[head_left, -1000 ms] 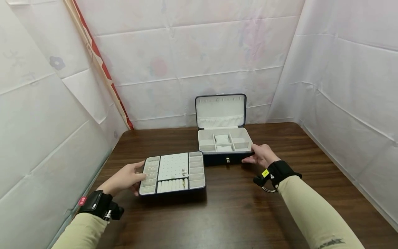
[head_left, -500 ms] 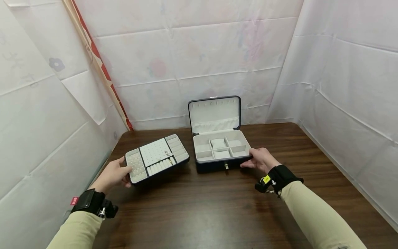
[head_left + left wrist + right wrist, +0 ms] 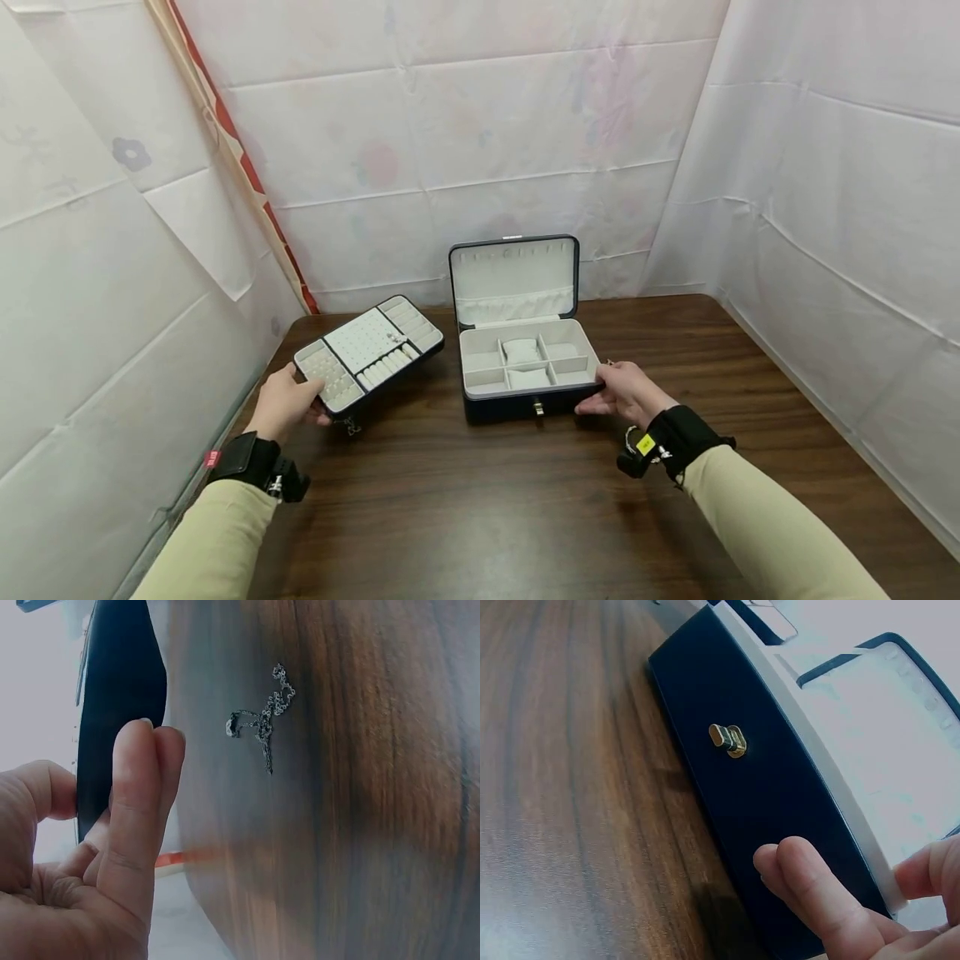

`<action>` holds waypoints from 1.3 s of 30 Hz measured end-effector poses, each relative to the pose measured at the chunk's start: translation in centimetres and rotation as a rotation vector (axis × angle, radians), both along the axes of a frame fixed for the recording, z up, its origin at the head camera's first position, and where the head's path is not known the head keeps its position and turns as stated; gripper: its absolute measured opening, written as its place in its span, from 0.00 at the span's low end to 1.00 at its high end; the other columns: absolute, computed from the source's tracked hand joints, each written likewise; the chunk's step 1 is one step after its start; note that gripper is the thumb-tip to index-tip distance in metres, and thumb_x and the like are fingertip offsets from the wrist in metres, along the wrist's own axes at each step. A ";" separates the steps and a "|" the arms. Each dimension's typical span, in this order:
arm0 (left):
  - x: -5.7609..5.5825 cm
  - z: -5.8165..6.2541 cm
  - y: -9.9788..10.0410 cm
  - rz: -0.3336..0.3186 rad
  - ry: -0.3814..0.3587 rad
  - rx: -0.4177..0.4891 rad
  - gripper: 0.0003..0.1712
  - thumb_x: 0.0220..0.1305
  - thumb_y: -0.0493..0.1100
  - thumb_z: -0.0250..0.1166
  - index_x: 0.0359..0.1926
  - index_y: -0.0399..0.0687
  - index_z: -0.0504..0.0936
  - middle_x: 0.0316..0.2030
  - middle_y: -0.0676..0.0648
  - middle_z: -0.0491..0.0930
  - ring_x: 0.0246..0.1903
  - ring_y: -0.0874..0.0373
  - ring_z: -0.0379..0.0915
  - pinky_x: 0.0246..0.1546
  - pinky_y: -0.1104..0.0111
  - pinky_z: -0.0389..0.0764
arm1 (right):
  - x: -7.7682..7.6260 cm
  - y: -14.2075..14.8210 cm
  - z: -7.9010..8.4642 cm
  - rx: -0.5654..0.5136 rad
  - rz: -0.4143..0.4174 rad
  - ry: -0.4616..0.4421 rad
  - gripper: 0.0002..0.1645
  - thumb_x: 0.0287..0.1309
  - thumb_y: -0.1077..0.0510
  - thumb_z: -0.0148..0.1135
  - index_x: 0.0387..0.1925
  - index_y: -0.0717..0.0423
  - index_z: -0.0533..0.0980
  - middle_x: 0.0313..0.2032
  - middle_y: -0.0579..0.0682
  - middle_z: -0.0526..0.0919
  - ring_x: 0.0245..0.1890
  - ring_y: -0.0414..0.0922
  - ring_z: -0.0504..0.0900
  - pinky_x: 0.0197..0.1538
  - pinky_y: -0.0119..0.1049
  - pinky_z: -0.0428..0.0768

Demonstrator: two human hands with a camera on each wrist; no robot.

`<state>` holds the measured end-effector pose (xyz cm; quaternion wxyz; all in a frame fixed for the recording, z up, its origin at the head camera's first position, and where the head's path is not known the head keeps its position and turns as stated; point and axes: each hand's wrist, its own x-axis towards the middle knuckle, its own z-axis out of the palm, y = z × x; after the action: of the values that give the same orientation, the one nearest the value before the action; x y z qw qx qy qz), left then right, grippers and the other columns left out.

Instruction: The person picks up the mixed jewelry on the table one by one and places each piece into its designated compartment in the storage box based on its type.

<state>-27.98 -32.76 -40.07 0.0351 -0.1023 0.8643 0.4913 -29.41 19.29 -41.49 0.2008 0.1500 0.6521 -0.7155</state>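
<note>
My left hand (image 3: pixel 281 402) grips the left end of a jewelry tray (image 3: pixel 365 344), thumb on top and fingers beneath. The tray is dark-sided with a white inside, turned at an angle and held above the table; ring rolls and a dotted earring panel with small earrings show. A silvery chain (image 3: pixel 262 720) lies bunched on the table beneath it. My right hand (image 3: pixel 626 392) holds the front right corner of an open navy jewelry box (image 3: pixel 501 408), thumb at the rim and fingers against the front. Inside are white compartments, two holding cushions (image 3: pixel 521 350). Its brass clasp (image 3: pixel 729 741) faces front.
The box's lid (image 3: pixel 513 279) stands upright at the back, near the white cloth wall (image 3: pixel 420 208). Cloth also hangs at both sides of the brown wooden table (image 3: pixel 480 517). A silvery loop (image 3: pixel 630 439) shows beside the right wrist band.
My left hand has carried the tray left and back, turning it at an angle. The box has shifted slightly left and toward me with my right hand on it. The chain has come into sight.
</note>
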 end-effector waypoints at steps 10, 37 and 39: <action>0.0 -0.2 -0.3 0.021 0.011 0.052 0.25 0.67 0.39 0.54 0.59 0.25 0.62 0.21 0.42 0.81 0.17 0.54 0.84 0.27 0.58 0.87 | 6.6 -3.4 2.2 0.106 0.019 0.012 0.08 0.68 0.66 0.36 0.46 0.66 0.59 0.27 0.74 0.84 0.27 0.59 0.89 0.35 0.46 0.87; -1.5 -2.9 8.9 0.276 -0.029 0.409 0.44 0.68 0.37 0.56 0.72 0.38 0.37 0.21 0.41 0.80 0.13 0.54 0.82 0.22 0.63 0.85 | 6.9 -2.3 2.2 0.206 0.183 0.025 0.15 0.69 0.63 0.37 0.50 0.71 0.62 0.33 0.74 0.85 0.29 0.59 0.90 0.33 0.45 0.87; -1.2 -2.8 9.2 0.259 -0.039 0.429 0.45 0.68 0.37 0.56 0.73 0.37 0.35 0.20 0.42 0.80 0.13 0.54 0.81 0.21 0.63 0.85 | 6.9 -2.2 2.2 0.204 0.188 0.029 0.15 0.69 0.63 0.37 0.51 0.71 0.62 0.33 0.74 0.85 0.30 0.59 0.90 0.33 0.46 0.87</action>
<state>-29.22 -23.61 -42.86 0.0093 -0.2116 0.7192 0.6617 -22.50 17.07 -39.27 0.2411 0.0974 0.7355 -0.6257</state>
